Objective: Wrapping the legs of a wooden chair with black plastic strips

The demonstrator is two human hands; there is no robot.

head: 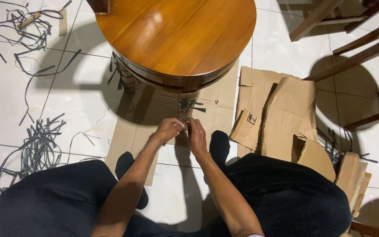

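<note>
Pinching a small piece of cardboard (184,121) between them, the left hand (168,129) and right hand (196,136) meet just near of a round wooden worktop (176,35), fingers closed on the piece above a flattened cardboard sheet (132,131) on the tiled floor (5,87). Dark strips (36,149) lie scattered at left; folded cardboard pieces (281,114) are stacked at right, with chair legs (365,44) far right.

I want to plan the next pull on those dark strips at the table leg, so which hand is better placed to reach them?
Probably the right hand: it sits directly under the dark strips on the table leg, fingers pointing up at them. The left hand is curled a little further left.
</note>
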